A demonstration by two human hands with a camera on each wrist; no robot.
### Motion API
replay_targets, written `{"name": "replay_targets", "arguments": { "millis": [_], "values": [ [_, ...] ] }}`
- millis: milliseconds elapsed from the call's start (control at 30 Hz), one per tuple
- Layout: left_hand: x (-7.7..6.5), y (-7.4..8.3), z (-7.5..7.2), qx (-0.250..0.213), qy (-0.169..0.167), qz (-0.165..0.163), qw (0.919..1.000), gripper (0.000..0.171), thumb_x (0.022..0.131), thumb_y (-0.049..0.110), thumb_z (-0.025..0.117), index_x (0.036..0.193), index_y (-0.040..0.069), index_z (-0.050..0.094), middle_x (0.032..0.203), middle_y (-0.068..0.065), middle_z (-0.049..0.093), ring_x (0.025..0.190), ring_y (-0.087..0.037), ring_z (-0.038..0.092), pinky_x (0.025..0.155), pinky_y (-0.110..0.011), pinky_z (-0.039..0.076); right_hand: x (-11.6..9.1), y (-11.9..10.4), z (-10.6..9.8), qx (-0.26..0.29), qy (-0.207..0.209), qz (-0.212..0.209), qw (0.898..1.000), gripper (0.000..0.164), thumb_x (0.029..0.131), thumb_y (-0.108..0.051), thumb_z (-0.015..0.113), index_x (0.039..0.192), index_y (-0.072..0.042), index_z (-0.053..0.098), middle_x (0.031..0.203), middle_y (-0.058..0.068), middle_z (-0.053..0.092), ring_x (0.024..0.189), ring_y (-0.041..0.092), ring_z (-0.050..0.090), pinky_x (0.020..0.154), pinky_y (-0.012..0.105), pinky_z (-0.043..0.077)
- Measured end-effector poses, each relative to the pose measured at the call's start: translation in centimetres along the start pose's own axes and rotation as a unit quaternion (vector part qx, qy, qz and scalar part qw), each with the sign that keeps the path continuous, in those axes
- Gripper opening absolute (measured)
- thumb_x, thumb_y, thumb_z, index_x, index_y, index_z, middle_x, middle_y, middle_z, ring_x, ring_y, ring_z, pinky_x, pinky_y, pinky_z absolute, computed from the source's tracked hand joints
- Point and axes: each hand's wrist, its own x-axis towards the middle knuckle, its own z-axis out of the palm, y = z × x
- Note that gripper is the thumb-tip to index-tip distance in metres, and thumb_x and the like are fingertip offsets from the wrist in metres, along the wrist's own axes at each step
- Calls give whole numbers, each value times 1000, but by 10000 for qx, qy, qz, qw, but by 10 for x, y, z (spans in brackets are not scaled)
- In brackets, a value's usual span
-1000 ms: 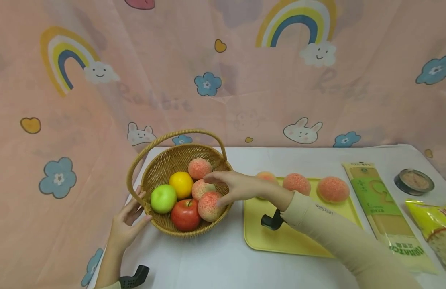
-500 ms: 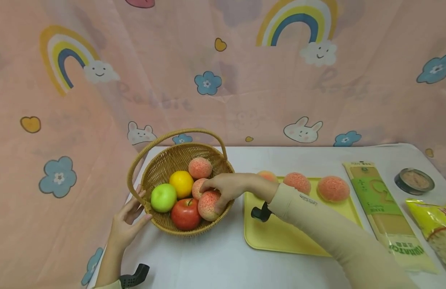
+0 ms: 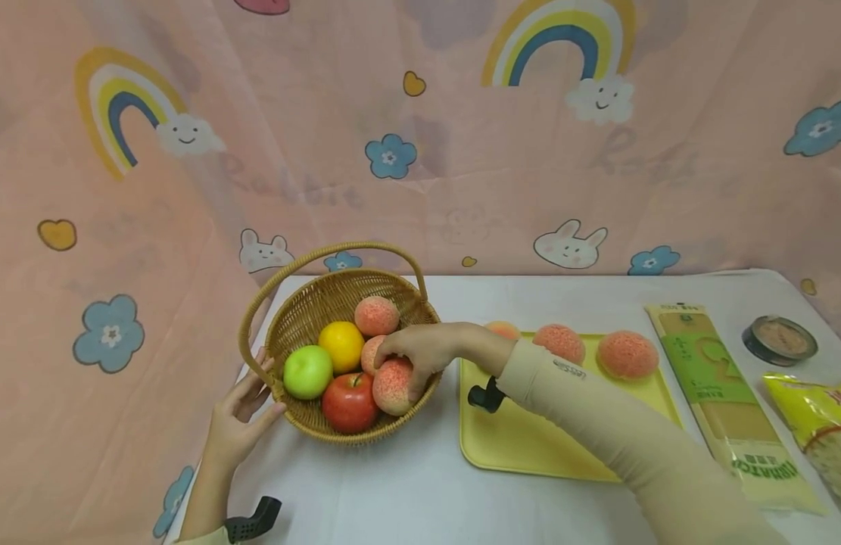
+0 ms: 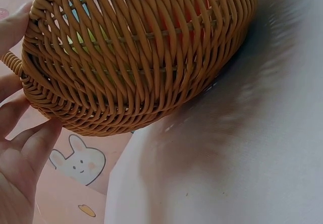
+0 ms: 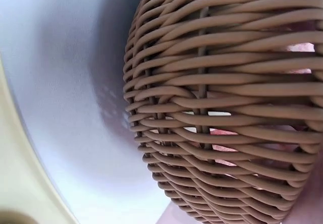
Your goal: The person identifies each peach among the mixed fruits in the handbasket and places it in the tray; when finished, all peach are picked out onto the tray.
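A wicker basket (image 3: pixel 338 284) with an arched handle stands on the left part of the table. My left hand (image 3: pixel 235 424) holds its left rim by the handle's base, thumb in front; the left wrist view shows the fingertips against the weave. Inside lie a green apple (image 3: pixel 307 372), an orange (image 3: pixel 341 347), a red apple (image 3: pixel 350 403) and peaches. Reaching over the right rim, my right hand (image 3: pixel 423 352) grips the front peach (image 3: pixel 393 387) between thumb and fingers. Another peach (image 3: pixel 371 354) is partly covered by that hand, and one more peach (image 3: pixel 377 316) sits behind.
Right of the basket is a yellow tray (image 3: pixel 529 454) with three peaches along its back edge, one being a peach (image 3: pixel 627 355) at the right. Farther right lie a noodle packet (image 3: pixel 723 386), a round tin (image 3: pixel 780 341) and a yellow bag (image 3: pixel 822 424).
My right hand has moved left and down into the basket, and its fingers have closed around the front peach. The left hand and the basket stay put.
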Motion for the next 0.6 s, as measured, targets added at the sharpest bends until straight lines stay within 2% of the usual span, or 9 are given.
{"name": "replay_targets", "arguments": {
  "millis": [167,333,600],
  "values": [
    [-1,-1,0,95,-4,45,9999,64,72,-24,64,131,-16,44,148,-30,29,133,-10,44,99,-16,43,-1,2,2,136,261,-197,9994,60,69,-15,84,122,-17,56,129,-4,53,115,14,49,102,30,41],
    [0,1,-1,119,-10,-100,9999,63,72,-24,65,131,-17,43,149,-30,27,133,-5,41,99,-15,43,-9,5,3,384,670,-455,9960,62,69,-19,84,123,-19,54,129,-6,52,117,12,47,104,31,40],
    [-1,2,0,59,55,-111,9999,64,72,-23,65,132,-16,44,146,-34,29,131,-9,46,99,-16,44,-35,8,0,1199,1314,-992,9790,67,75,-20,81,135,-17,51,140,-2,46,128,15,40,110,40,35]
  ]
}}
